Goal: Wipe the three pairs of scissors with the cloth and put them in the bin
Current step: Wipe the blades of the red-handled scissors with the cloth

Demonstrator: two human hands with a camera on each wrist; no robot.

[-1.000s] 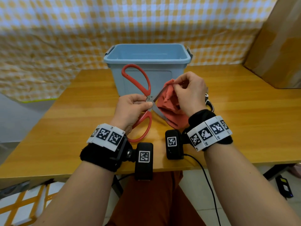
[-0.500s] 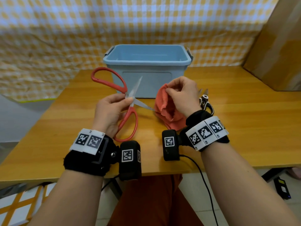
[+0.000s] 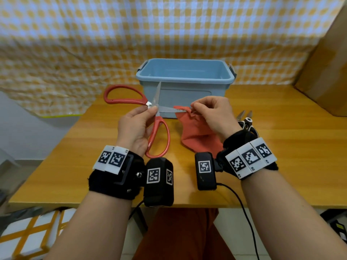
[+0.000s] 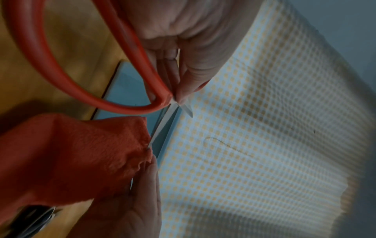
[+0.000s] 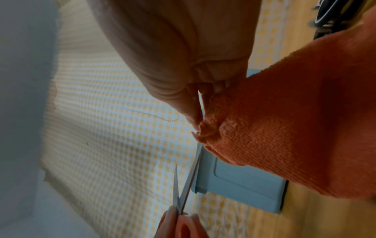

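My left hand (image 3: 139,119) pinches the red-handled scissors (image 3: 159,134) at their pivot, blades spread wide; one blade points up, the other points right. My right hand (image 3: 208,113) pinches the orange cloth (image 3: 195,130) around the tip of the right-pointing blade (image 3: 167,109). The left wrist view shows the red handle loop (image 4: 50,61) and the cloth (image 4: 71,153) on the blade. In the right wrist view the cloth (image 5: 284,128) wraps the blade (image 5: 193,164). The blue bin (image 3: 185,79) stands just behind. Black-handled scissors (image 3: 247,122) lie on the table right of my right hand.
The wooden table (image 3: 291,147) runs right to a cardboard box (image 3: 326,76) at the back right corner. A yellow checked sheet (image 3: 93,34) hangs behind the bin. A cable (image 3: 242,209) trails from my right wrist over the front edge.
My left hand has turned the red scissors so one blade points right. My right hand has brought the cloth back onto that blade's tip after being apart from it.
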